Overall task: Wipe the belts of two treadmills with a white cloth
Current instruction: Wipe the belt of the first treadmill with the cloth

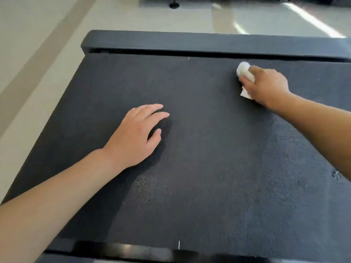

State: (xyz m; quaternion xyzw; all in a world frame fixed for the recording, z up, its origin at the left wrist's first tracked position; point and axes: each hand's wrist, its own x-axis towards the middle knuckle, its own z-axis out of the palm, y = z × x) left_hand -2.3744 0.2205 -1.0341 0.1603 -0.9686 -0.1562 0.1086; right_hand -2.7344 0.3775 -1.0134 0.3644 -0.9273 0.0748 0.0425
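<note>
A black textured treadmill belt (209, 149) fills most of the head view. My right hand (266, 86) grips a bunched white cloth (244, 72) and holds it down on the belt near the far right, close to the far rail. A corner of the cloth sticks out under the hand. My left hand (136, 135) rests flat on the belt left of centre, fingers spread and relaxed, holding nothing.
A dark side rail (190, 41) of the treadmill runs along the far edge of the belt, and another dark rail (123, 251) runs along the near edge. Pale floor (38, 44) lies to the left and beyond. A black foot of some equipment (174, 5) stands far off.
</note>
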